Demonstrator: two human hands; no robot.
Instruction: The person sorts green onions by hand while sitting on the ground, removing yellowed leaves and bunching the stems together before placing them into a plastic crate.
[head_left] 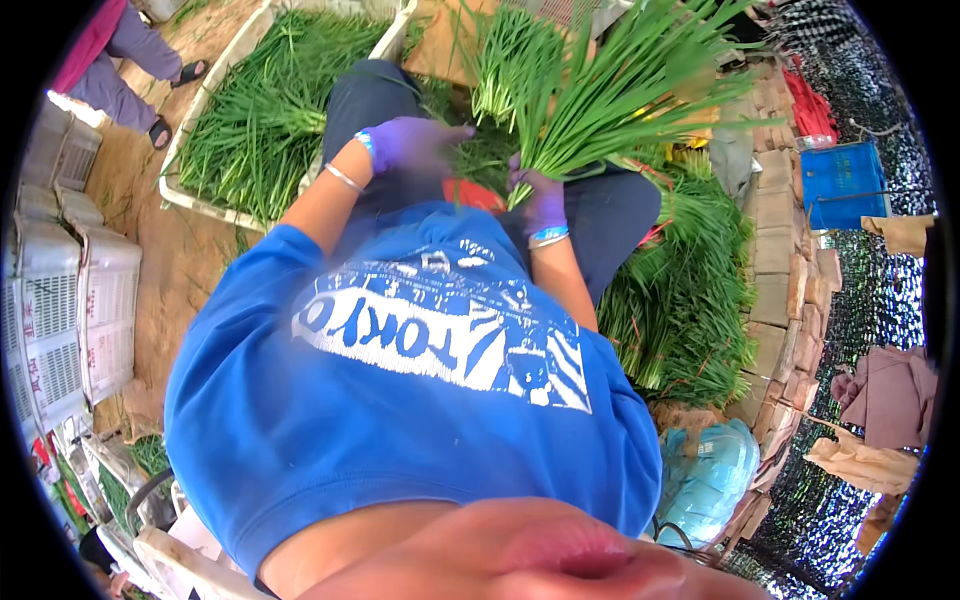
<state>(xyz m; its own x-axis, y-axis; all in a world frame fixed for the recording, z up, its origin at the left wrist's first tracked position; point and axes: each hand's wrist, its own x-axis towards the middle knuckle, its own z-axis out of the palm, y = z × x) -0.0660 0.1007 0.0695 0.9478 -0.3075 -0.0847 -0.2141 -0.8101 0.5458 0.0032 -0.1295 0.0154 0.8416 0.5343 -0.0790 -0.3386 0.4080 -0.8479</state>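
Observation:
My right hand, in a purple glove, is closed round the white stalk ends of a large bunch of garlic chives. The green leaves fan out up and to the right. My left hand, also gloved in purple, holds nothing; a finger points toward the bunch and the rest is smeared by motion. Between my hands, something red lies by my lap. Just beyond, a smaller pile of chives rests with its pale ends toward me.
A white crate full of chives stands at my left. Tied bundles of chives are heaped at my right, beside a low brick wall. Stacked white crates stand far left, near another person's legs. A blue crate sits far right.

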